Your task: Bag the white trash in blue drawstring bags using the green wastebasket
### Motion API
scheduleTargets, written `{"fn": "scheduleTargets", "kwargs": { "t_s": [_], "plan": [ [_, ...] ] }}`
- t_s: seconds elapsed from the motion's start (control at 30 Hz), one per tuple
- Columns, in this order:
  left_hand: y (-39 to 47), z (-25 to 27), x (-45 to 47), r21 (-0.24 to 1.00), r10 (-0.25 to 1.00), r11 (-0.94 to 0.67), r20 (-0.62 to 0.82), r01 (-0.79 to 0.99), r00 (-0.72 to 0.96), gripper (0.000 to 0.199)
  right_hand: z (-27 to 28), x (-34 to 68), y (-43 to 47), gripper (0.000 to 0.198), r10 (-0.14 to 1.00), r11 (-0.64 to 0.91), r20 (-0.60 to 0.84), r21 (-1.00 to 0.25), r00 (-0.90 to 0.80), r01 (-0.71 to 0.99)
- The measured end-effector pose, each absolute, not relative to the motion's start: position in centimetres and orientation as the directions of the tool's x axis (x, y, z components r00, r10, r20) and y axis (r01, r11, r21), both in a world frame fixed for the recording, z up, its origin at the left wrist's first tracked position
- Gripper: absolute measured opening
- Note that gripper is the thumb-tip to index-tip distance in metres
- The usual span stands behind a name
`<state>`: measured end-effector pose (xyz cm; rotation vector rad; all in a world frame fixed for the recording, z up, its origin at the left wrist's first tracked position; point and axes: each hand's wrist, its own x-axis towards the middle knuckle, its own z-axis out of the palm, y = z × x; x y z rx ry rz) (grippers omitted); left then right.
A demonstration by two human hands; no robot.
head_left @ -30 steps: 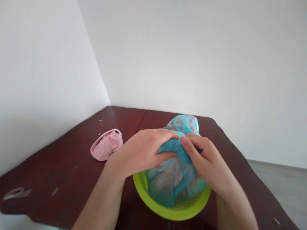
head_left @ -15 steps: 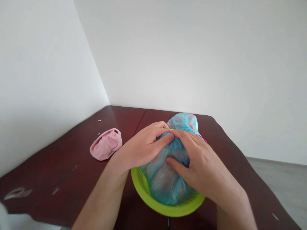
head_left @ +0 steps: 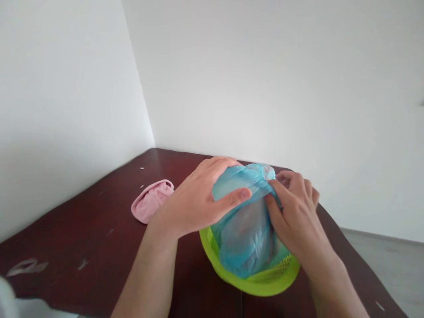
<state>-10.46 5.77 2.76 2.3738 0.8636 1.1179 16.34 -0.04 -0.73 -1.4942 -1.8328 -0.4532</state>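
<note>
A translucent blue plastic bag (head_left: 245,238) bulges up out of a lime-green plastic basket (head_left: 261,289); its contents cannot be made out. My left hand (head_left: 202,198) is cupped round the bag's upper left, the thumb along its near side and the fingertips hidden behind it. At the bag's gathered upper right, my right hand (head_left: 294,207) pinches the film between thumb and forefinger, its other fingers curled. A pink cloth item (head_left: 152,201), like a small cap, lies on the table left of my left hand.
The dark red-brown table (head_left: 99,238) runs back to white walls (head_left: 251,79). Small white scraps (head_left: 26,267) lie on its left side. A pale thing (head_left: 36,307) shows at the bottom left corner. Grey floor (head_left: 377,256) is visible beyond the right edge.
My hands have moved apart from the bag's top middle. The right has shifted to the gathered film at upper right, and the bag's top now stretches between them. The view has turned slightly left.
</note>
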Motion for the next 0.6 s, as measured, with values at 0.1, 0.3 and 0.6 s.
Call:
{"fn": "scheduleTargets", "kwargs": {
  "t_s": [0.1,0.3,0.6],
  "plan": [
    [5.6,2.8,-12.2,0.605,0.696,-0.715,0.564,0.350,0.445,0.083,1.5,16.9,0.4,0.041,0.704,0.229,0.707,-0.313,0.065,0.922],
    [6.1,2.1,-14.9,0.685,0.693,-0.701,0.586,0.200,0.420,0.104,7.7,18.7,4.6,0.018,0.569,0.409,0.736,-0.640,0.365,0.651],
    [6.4,2.7,-18.3,0.756,0.779,-0.621,0.570,0.205,0.261,0.075,10.2,19.3,14.0,0.026,0.599,0.489,0.475,-0.854,0.645,0.176]
  ]
}}
